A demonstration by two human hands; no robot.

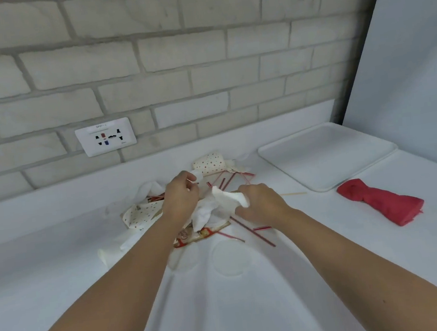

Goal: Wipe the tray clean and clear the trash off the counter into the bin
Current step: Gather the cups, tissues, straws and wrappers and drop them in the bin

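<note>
One tray (pixel 328 155) lying at right. One red cloth (pixel 382 201) lying lower right of it. Two dotted cups (pixel 209 163) lying at centre. One wrapper (pixel 200 234) showing below. Napkins (pixel 216 206) bunching: at least three. Straws (pixel 252 233) lying scattered: several, count unclear. One socket (pixel 105 136) sitting at left.

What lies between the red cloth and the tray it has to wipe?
Nothing visible: only bare counter separates the red cloth from the near rim of the tray. The thin stick lies off to the left. Right hand grips a napkin, left hand pinches a paper scrap.
</note>
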